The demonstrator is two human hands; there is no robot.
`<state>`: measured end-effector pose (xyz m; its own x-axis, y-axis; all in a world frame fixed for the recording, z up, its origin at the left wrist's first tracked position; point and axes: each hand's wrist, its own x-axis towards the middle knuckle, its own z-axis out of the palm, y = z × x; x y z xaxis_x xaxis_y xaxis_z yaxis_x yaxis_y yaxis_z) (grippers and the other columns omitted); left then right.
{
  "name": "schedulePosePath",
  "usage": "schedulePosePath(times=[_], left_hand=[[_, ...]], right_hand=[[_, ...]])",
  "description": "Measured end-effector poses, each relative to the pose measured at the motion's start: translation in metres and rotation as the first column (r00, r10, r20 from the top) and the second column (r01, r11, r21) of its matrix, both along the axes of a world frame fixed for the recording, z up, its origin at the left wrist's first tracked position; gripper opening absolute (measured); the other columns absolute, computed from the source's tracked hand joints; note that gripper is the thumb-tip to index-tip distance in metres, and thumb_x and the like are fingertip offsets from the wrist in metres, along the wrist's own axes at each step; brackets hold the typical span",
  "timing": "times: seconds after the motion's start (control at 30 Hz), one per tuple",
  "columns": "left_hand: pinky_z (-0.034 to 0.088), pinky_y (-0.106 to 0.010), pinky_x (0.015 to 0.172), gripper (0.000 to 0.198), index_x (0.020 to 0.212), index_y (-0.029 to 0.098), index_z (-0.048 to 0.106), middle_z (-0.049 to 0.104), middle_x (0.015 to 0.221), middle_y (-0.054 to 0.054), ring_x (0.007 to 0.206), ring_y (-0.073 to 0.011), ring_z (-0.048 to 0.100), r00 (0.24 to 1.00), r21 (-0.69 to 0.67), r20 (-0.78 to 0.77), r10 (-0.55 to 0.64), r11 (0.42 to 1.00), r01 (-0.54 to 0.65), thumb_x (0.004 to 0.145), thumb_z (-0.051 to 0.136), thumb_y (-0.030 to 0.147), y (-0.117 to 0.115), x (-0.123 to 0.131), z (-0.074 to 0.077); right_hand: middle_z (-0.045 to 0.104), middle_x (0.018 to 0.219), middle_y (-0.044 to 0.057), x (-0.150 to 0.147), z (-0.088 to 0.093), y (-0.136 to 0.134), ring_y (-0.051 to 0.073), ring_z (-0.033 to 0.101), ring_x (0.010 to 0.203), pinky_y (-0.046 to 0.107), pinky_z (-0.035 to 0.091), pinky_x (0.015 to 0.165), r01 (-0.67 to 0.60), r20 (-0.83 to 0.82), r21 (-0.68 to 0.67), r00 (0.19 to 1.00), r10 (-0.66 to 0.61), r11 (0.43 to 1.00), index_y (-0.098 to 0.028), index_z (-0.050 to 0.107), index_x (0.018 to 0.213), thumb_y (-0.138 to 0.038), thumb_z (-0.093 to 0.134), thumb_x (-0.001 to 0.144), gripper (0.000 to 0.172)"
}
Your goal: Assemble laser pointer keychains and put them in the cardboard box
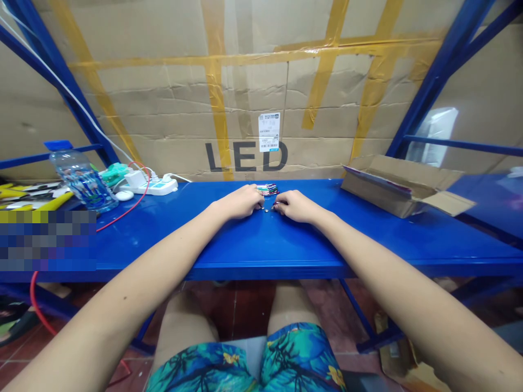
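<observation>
On the blue table (261, 245), my left hand (244, 201) rests with its fingers curled beside a small bundle of thin, shiny coloured sticks (267, 189) that look like pens. Whatever its fingertips pinch, if anything, is too small to name. My right hand (295, 206) is closed too, its thumb and forefinger pressed on a tiny dark reddish piece (278, 204) whose kind I cannot make out. Between the two hands lie one or more tiny shiny bits (266, 210). Part of the bundle is hidden behind the left fingers.
An open cardboard box (376, 190) stands at the right. To the left are a water bottle (84, 177) with a blue cap, a white power strip (159, 187), a red cable (131, 209) and yellow-black tools (36, 197). A large taped carton (171, 120) walls the back.
</observation>
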<state>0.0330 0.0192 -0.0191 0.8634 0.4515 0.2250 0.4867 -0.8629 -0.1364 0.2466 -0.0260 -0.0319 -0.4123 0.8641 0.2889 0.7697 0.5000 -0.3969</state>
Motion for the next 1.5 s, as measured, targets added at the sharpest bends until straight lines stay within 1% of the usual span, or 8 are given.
schedulePosePath(times=[0.33, 0.43, 0.57, 0.7, 0.87, 1.27, 1.37, 1.5], left_hand=[[0.039, -0.034, 0.074, 0.019, 0.086, 0.017, 0.071, 0.062, 0.081, -0.01, 0.085, -0.0247, 0.055, 0.996, -0.043, 0.007, 0.085, 0.995, -0.085, 0.083, 0.053, 0.011, -0.001, -0.006, 0.003], [0.04, -0.033, 0.072, 0.016, 0.091, 0.017, 0.066, 0.064, 0.087, -0.009, 0.081, -0.0221, 0.056, 0.97, -0.21, 0.168, 0.176, 0.968, -0.139, 0.084, 0.052, 0.017, -0.002, -0.004, 0.004], [0.041, -0.031, 0.067, 0.016, 0.09, 0.017, 0.061, 0.06, 0.078, -0.005, 0.072, -0.0179, 0.054, 0.813, -0.666, 0.486, 0.319, 0.738, 0.108, 0.083, 0.048, 0.024, -0.004, -0.002, 0.013], [0.043, -0.036, 0.067, 0.025, 0.081, 0.017, 0.062, 0.059, 0.075, -0.008, 0.069, -0.0184, 0.053, 0.652, -0.719, 0.676, 0.343, 0.499, 0.483, 0.083, 0.04, 0.029, -0.013, -0.004, 0.026], [0.044, -0.04, 0.072, 0.034, 0.063, 0.017, 0.059, 0.06, 0.074, -0.012, 0.072, -0.0209, 0.054, 0.651, -0.695, 0.688, 0.32, 0.55, 0.464, 0.084, 0.035, 0.028, -0.023, -0.002, 0.031], [0.037, -0.03, 0.059, 0.026, 0.076, 0.012, 0.066, 0.058, 0.06, -0.006, 0.057, -0.0145, 0.048, 0.674, -0.724, 0.676, 0.297, 0.434, 0.535, 0.076, 0.044, 0.025, -0.015, -0.001, 0.024], [0.038, -0.028, 0.061, 0.02, 0.076, 0.012, 0.064, 0.059, 0.067, -0.005, 0.064, -0.0138, 0.051, 0.658, -0.719, 0.675, 0.334, 0.501, 0.483, 0.067, 0.049, 0.019, -0.012, 0.003, 0.022], [0.036, -0.025, 0.055, 0.019, 0.082, 0.016, 0.062, 0.055, 0.068, -0.001, 0.06, -0.0124, 0.048, 0.652, -0.76, 0.557, 0.514, 0.633, 0.149, 0.065, 0.054, 0.011, -0.008, 0.007, 0.019]], right_hand=[[0.071, 0.075, 0.007, 0.0, -0.001, 0.001, 0.02, 0.06, 0.071, 0.029, 0.039, 0.065, 0.007, -0.022, -0.03, 1.0, -0.008, 1.0, -0.019, 0.065, 0.076, -0.014, 0.055, 0.089, 0.017], [0.068, 0.072, 0.005, 0.0, -0.003, 0.001, 0.02, 0.059, 0.07, 0.029, 0.039, 0.066, 0.038, -0.083, -0.008, 0.996, -0.038, 0.999, -0.019, 0.062, 0.084, -0.004, 0.049, 0.082, 0.02], [0.066, 0.074, 0.003, 0.001, -0.004, 0.004, 0.019, 0.057, 0.073, 0.028, 0.04, 0.07, 0.034, -0.194, -0.016, 0.98, -0.036, 0.999, -0.018, 0.061, 0.092, 0.001, 0.042, 0.074, 0.032], [0.067, 0.087, 0.005, 0.0, -0.002, 0.004, 0.019, 0.058, 0.082, 0.028, 0.041, 0.075, 0.004, -0.27, -0.02, 0.963, -0.009, 1.0, -0.018, 0.062, 0.084, -0.003, 0.039, 0.075, 0.029], [0.067, 0.087, 0.005, -0.002, 0.002, 0.0, 0.019, 0.058, 0.081, 0.028, 0.04, 0.073, -0.001, -0.275, -0.009, 0.962, -0.002, 1.0, -0.018, 0.06, 0.078, -0.011, 0.043, 0.078, 0.018], [0.067, 0.08, 0.004, -0.002, 0.0, -0.002, 0.016, 0.054, 0.069, 0.026, 0.037, 0.065, 0.021, -0.135, 0.015, 0.991, -0.018, 1.0, -0.017, 0.063, 0.079, -0.015, 0.049, 0.079, 0.014], [0.067, 0.08, 0.004, -0.001, -0.003, 0.002, 0.016, 0.054, 0.07, 0.026, 0.037, 0.065, 0.028, -0.143, 0.028, 0.989, -0.024, 0.999, -0.017, 0.063, 0.078, -0.016, 0.05, 0.078, 0.013], [0.067, 0.078, 0.003, 0.001, -0.006, 0.006, 0.015, 0.054, 0.068, 0.026, 0.037, 0.064, 0.061, -0.135, 0.041, 0.989, -0.055, 0.997, -0.017, 0.062, 0.076, -0.016, 0.054, 0.076, 0.009]])
